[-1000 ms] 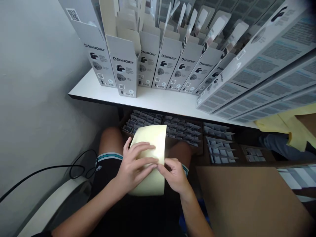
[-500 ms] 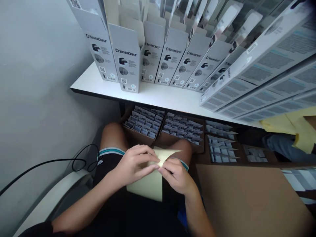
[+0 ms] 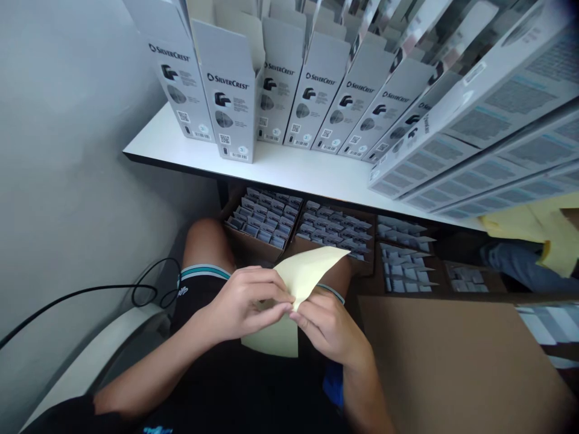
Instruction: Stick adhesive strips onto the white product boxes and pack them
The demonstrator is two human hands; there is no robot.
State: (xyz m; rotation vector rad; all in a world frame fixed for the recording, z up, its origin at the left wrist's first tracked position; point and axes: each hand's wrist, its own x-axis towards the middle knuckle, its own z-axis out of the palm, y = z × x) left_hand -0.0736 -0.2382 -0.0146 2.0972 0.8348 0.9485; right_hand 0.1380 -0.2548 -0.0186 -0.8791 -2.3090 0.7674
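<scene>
A pale yellow paper sheet [image 3: 312, 268] is pinched between my two hands above my lap. Its upper part curls up and to the right, while a lower part hangs down under the fingers. My left hand [image 3: 256, 301] grips it from the left, thumb and fingers pressed together at the middle. From the right, my right hand [image 3: 328, 322] pinches the same spot, its fingertips almost touching the left ones. I cannot tell whether it is one sheet or more.
A white table [image 3: 312, 175] ahead bears upright SilverCrest boxes [image 3: 233, 111] with raised flaps. Beneath stand cartons packed with grey boxes [image 3: 266, 220]. On the right are a brown cardboard surface [image 3: 452, 361] and yellow sheets [image 3: 520, 226]. A black cable [image 3: 90, 291] runs along the left.
The upper part of the yellow sheet has risen and opened out to the right. Less of its lower part shows. Both hands keep pinching at nearly the same place.
</scene>
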